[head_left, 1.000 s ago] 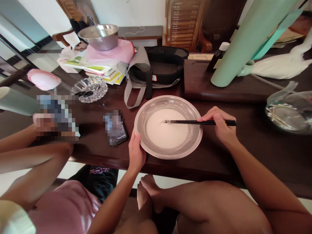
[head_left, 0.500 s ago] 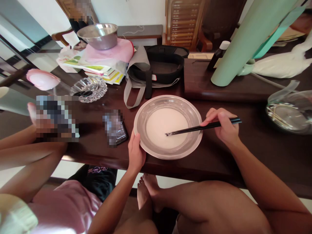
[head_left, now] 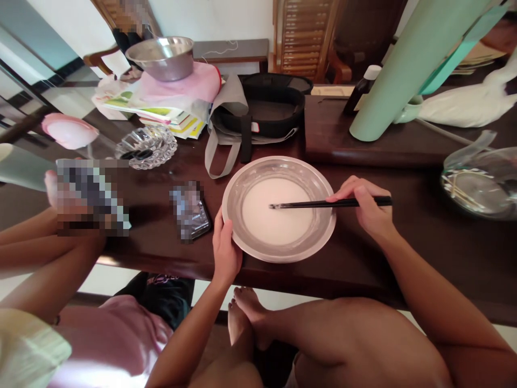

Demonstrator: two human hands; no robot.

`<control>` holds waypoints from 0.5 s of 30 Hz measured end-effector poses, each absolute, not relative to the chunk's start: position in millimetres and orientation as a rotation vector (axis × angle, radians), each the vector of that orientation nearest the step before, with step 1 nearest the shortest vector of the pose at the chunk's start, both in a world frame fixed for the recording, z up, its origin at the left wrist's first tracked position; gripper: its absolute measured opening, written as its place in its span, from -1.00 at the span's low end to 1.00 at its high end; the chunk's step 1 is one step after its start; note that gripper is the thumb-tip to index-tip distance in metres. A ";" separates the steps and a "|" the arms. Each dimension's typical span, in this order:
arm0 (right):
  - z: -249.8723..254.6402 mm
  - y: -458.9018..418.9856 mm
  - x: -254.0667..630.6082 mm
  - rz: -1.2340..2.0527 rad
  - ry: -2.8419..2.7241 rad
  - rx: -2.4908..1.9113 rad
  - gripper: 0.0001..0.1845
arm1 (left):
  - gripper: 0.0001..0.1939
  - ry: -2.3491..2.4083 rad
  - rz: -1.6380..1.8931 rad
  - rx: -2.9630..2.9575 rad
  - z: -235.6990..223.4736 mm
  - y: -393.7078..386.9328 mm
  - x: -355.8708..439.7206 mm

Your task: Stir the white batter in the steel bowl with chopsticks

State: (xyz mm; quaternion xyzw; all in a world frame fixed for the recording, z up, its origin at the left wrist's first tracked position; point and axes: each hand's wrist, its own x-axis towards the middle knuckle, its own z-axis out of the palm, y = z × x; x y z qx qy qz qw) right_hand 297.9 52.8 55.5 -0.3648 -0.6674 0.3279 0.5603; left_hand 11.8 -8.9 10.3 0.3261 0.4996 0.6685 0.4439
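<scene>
A wide metal bowl (head_left: 328,237) sits near the front edge of the dark wooden table, holding a smooth white liquid (head_left: 278,223). My left hand (head_left: 225,250) grips the bowl's left rim, thumb on the outside near the top and fingers curled along the side. Black chopsticks (head_left: 315,204) are held together in my right hand (head_left: 369,210), to the right of the bowl. They lie almost level over the right rim, and their whitened tips touch the liquid near its middle.
A phone (head_left: 194,213) lies left of the bowl. Behind are a glass dish (head_left: 151,148), a black-and-grey bag (head_left: 274,110) and a second metal bowl (head_left: 165,59) on a pile. A green cylinder (head_left: 383,102) stands right. Another person sits at left, holding a blurred-out object.
The chopstick tips have moved slightly left and away from me in the liquid, and the sticks lie more level. My left hand keeps its place on the bowl.
</scene>
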 end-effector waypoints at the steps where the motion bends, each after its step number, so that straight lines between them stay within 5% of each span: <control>1: 55.2 53.1 298.1 0.781 -1.553 -0.848 -0.61 | -0.49 1.270 1.673 0.804 9.4 -9.0 12.0; 15: 58.0 51.9 300.6 0.903 -1.551 -0.800 -0.61 | -0.60 1.859 1.380 1.875 29.1 -18.8 -13.4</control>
